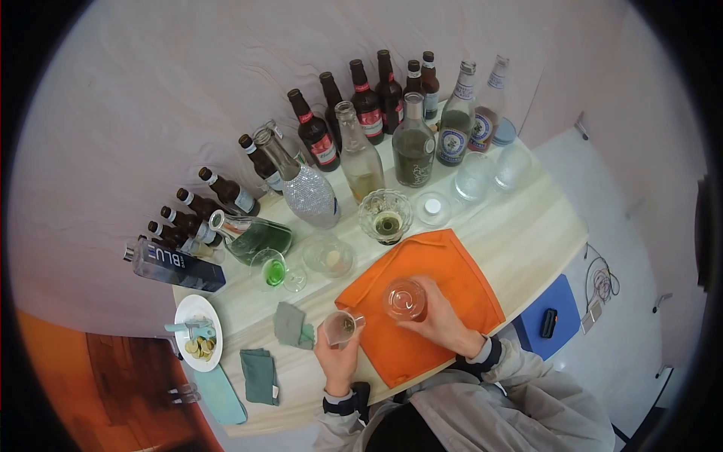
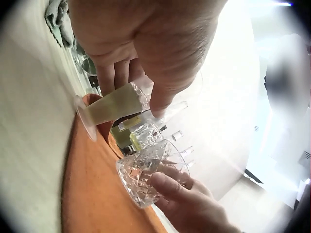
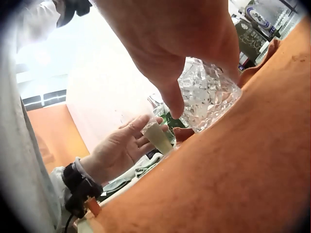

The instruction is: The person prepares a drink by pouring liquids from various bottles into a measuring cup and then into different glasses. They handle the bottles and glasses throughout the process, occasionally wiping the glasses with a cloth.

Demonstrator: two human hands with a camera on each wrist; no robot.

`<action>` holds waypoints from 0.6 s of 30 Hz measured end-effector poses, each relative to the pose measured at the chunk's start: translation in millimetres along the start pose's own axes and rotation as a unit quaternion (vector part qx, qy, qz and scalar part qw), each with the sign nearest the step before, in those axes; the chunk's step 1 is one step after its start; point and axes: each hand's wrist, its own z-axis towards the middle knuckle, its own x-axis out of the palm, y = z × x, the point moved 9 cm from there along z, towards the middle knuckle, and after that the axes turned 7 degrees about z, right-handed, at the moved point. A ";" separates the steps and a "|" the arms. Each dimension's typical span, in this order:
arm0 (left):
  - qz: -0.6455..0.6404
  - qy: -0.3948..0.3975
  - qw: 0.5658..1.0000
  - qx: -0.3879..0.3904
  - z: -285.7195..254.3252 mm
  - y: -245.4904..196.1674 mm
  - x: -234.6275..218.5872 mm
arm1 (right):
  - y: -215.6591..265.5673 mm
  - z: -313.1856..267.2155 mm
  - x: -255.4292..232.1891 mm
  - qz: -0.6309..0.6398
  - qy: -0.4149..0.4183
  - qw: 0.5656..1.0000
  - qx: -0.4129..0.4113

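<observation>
My left hand [image 1: 339,363] grips a small footed glass [image 2: 114,105] of cloudy, pale yellow-green liquid, thumb on one side and fingers on the other. It is over the left edge of an orange cloth [image 1: 468,280]. To its right, my right hand [image 1: 446,325] holds a clear cut-glass tumbler [image 1: 404,297] by its side, low over the cloth. In the right wrist view the tumbler's patterned wall [image 3: 206,99] shows no coloured drink. The two glasses are apart, a short way from each other.
Many bottles line the back, including a rhinestone-covered bottle [image 1: 309,197]. A scalloped glass bowl [image 1: 385,214] stands beyond the cloth. A stemmed glass of green liquid [image 1: 274,273], grey-green cloths [image 1: 260,375] and a white plate [image 1: 211,309] are at left.
</observation>
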 end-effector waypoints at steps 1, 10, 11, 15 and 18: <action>-0.011 -0.001 1.000 -0.008 -0.4 1.8 -0.2 | 6.4 -1.5 0.2 -0.018 0.019 0.999 -0.022; -0.010 0.006 1.000 -0.016 0.9 -1.3 0.2 | 30.4 16.4 -93.8 -0.088 -0.021 0.996 -0.003; -0.015 0.005 1.000 -0.019 1.5 -1.0 -0.6 | 23.0 18.1 -97.3 -0.077 -0.028 0.997 -0.004; -0.013 0.004 1.000 -0.011 0.2 -2.2 -2.1 | 9.5 34.0 -100.6 -0.011 -0.050 0.999 0.002; -0.026 0.011 0.999 -0.014 -0.4 2.0 -1.3 | 26.3 81.4 -120.0 -0.062 -0.104 0.990 -0.077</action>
